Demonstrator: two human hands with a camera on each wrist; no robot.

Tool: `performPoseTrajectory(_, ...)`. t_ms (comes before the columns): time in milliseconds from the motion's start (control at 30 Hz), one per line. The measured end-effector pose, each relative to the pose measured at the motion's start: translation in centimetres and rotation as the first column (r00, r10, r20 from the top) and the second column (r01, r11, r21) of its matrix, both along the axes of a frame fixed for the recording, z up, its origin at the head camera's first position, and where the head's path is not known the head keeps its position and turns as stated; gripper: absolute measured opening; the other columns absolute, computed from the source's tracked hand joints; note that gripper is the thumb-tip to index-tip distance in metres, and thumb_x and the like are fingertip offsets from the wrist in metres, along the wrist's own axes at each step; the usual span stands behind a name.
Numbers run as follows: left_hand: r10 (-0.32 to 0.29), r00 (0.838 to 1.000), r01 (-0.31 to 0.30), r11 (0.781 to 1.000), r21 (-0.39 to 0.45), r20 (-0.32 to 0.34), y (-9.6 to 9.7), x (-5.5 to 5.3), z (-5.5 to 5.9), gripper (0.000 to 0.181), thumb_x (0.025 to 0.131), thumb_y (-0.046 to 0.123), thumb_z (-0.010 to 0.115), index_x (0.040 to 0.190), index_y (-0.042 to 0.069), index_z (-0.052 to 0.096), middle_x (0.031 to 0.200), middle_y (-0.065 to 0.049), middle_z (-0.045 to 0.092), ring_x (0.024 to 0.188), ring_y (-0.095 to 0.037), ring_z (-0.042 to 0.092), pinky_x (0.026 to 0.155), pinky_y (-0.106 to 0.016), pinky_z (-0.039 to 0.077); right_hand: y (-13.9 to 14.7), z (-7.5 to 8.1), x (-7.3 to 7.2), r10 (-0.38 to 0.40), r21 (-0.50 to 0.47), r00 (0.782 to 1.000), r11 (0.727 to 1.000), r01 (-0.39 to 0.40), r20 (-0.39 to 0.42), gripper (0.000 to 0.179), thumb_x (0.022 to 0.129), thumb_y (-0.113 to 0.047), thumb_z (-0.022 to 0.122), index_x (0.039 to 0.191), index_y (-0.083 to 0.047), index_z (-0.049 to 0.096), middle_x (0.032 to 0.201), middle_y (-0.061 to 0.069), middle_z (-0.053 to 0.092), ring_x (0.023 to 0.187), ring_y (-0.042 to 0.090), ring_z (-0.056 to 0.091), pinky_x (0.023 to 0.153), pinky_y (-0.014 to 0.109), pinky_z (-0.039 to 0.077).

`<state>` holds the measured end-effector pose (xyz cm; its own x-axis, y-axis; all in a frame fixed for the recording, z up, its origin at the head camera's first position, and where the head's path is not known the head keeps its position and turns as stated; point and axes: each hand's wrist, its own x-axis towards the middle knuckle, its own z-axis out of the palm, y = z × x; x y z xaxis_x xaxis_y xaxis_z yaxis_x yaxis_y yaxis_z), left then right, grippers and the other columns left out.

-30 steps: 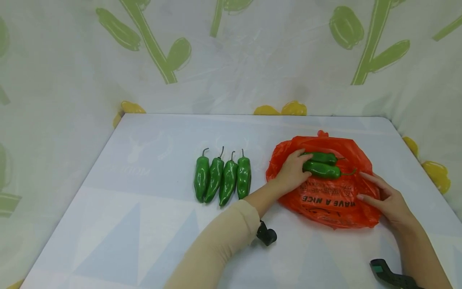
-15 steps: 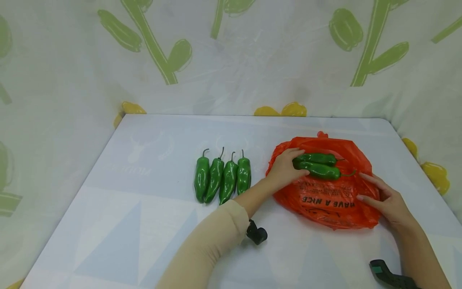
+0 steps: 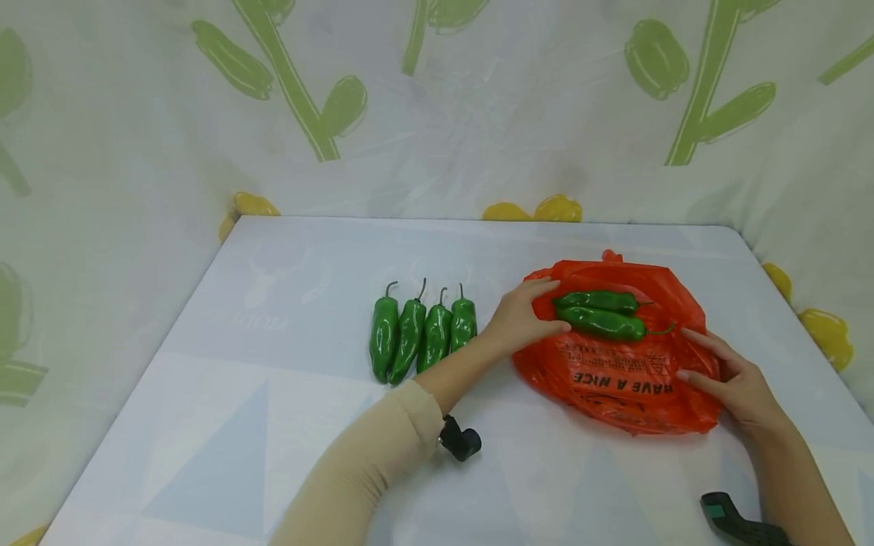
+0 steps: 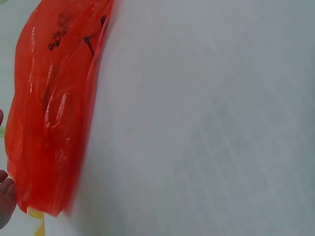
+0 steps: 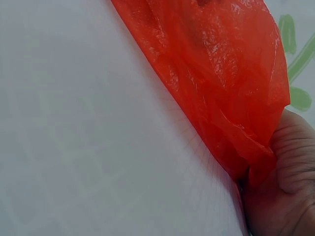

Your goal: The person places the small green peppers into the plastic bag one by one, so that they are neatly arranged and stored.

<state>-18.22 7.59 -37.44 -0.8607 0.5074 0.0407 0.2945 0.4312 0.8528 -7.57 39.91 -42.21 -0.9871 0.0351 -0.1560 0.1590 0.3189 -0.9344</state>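
Note:
A red plastic bag (image 3: 617, 406) with black lettering lies flat on the table. Two green peppers (image 3: 604, 322) rest side by side on it, stems to the right. My left hand (image 3: 522, 315) is over the bag's left edge, thumb and fingers spread apart, just left of the pepper tips and holding nothing. At the opposite edge my right hand (image 3: 737, 383) touches the bag with extended fingers and thumb. In the right wrist view, part of the right hand (image 5: 290, 177) meets the crumpled bag (image 5: 221, 88). Only the bag's side (image 4: 54, 108) and some fingertips show in the left wrist view.
Several more green peppers (image 3: 412, 334) stand in a row left of the bag, stems pointing away; my left forearm partly covers them. A white table (image 3: 205, 425) lies underneath, with a patterned cloth (image 3: 478, 114) behind it. Black devices (image 3: 460, 440) sit by both wrists.
My left hand has moved left, away from the two peppers, which first shifted slightly left with it and now show their full tips. The right hand stays in place.

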Motion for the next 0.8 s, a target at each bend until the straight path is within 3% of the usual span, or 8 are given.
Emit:
performPoseTrajectory(167, -0.006, 0.999, 0.005, 1.0, 0.026, 0.033, -1.3, 0.2, 0.3, 0.07, 0.079, 0.024, 0.077, 0.141, 0.015, 0.046, 0.147, 0.001, 0.042, 0.138, -0.016, 0.033, 0.107, -0.038, 0.036, 0.1, -0.1, 0.1, 0.004, 0.033, 1.0, 0.999, -0.004, -0.002, 0.063, 0.094, -0.011, 0.057, 0.148, -0.029, 0.032, 0.155, -0.018, 0.014, 0.138, 0.003, 0.017, 0.074, 0.005, 0.046)
performPoseTrajectory(433, 0.009, 0.997, -0.015, 0.997, 0.078, 0.071, -3.1, 1.1, 0.9, 0.075, 0.076, 0.031, 0.079, 0.142, 0.018, 0.045, 0.147, 0.004, 0.041, 0.135, -0.016, 0.037, 0.103, -0.038, 0.041, 0.0, -0.3, 0.1, -0.001, 0.006, 1.0, 1.0, 0.001, 0.0, 0.062, 0.094, -0.011, 0.057, 0.148, -0.029, 0.032, 0.156, -0.018, 0.011, 0.144, 0.011, 0.007, 0.076, 0.003, 0.043)
performPoseTrajectory(700, 0.036, 0.999, -0.031, 0.98, 0.196, -0.022, -5.1, 1.7, 0.9, 0.069, 0.08, 0.023, 0.076, 0.141, 0.013, 0.046, 0.145, 0.0, 0.044, 0.135, -0.017, 0.038, 0.103, -0.047, 0.04, 0.0, 0.0, 0.1, 0.017, 0.078, 1.0, 0.997, -0.017, -0.001, 0.062, 0.095, -0.014, 0.057, 0.149, -0.029, 0.03, 0.156, -0.018, 0.01, 0.145, 0.012, 0.006, 0.076, 0.002, 0.042)
performPoseTrajectory(800, 0.051, 0.998, -0.039, 0.975, 0.218, -0.046, -5.8, 1.7, 0.9, 0.068, 0.081, 0.022, 0.075, 0.141, 0.012, 0.045, 0.145, -0.002, 0.045, 0.135, -0.017, 0.038, 0.105, -0.043, 0.038, 0.1, 0.1, 0.0, 0.018, 0.088, 1.0, 0.996, -0.018, 0.001, 0.062, 0.095, -0.015, 0.057, 0.149, -0.03, 0.03, 0.156, -0.018, 0.01, 0.145, 0.012, 0.007, 0.076, 0.002, 0.042)
